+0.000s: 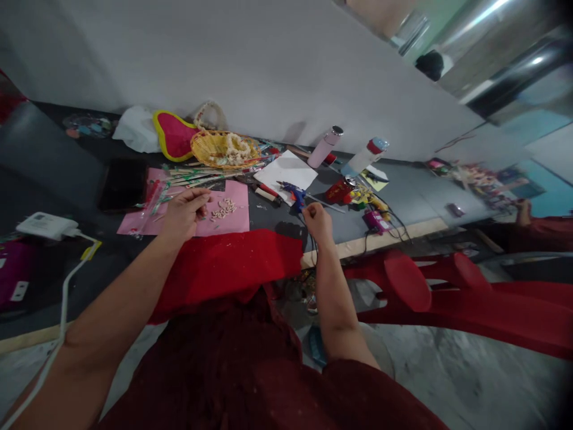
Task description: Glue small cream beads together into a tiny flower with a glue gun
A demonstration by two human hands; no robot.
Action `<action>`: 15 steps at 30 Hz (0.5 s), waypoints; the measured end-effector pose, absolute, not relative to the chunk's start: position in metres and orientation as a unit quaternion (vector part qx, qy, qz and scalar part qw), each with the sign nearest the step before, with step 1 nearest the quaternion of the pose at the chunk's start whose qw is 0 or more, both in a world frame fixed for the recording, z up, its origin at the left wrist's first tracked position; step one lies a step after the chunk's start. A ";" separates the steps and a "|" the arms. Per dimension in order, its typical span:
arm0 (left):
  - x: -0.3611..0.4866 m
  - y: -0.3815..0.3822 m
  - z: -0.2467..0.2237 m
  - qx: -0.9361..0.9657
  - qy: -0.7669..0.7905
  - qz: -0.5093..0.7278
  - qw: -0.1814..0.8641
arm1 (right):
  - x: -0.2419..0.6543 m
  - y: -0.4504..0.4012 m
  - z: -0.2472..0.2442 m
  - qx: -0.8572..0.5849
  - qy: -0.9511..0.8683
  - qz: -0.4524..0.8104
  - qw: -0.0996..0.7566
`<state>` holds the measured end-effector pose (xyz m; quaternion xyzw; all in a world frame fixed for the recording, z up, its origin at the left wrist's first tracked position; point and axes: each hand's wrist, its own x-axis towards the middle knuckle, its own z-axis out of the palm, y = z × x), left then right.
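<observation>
My left hand (185,209) is closed in a pinch over the pink sheet (237,218); what its fingertips hold is too small to make out. Just right of it, a small heap of pale beads (224,208) lies on the sheet. My right hand (319,222) has its fingers closed at the handle end of a blue glue gun (295,196), whose nozzle points up and left over a white square sheet (286,172). Red-handled pliers (267,192) lie between the hands. Red cloth (233,260) hangs over the table's front edge.
Behind the sheet are thin sticks (197,175) and a wicker basket (210,149). Two bottles (326,147) and a red can (340,189) stand at the back right. A white cable (65,298) crosses my left arm. Red stools (407,280) stand at the right. A person's hand (523,212) shows far right.
</observation>
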<state>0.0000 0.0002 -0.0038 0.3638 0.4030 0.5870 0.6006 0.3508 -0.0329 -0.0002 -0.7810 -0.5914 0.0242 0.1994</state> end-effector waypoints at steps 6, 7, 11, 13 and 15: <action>0.000 -0.002 -0.003 0.365 0.401 0.581 0.607 | 0.359 0.025 -0.001 -0.810 -0.532 0.109 0.220; -0.001 -0.002 -0.004 0.370 0.398 0.577 0.610 | 0.359 0.031 -0.002 -0.811 -0.526 0.125 0.223; -0.002 0.001 -0.007 0.371 0.398 0.584 0.603 | 0.360 0.037 -0.003 -0.799 -0.498 0.186 0.282; -0.002 0.002 -0.007 0.378 0.395 0.586 0.598 | 0.359 0.033 -0.001 -0.780 -0.481 0.219 0.334; -0.002 0.002 -0.007 0.379 0.392 0.589 0.596 | 0.355 0.028 0.004 -0.752 -0.468 0.256 0.388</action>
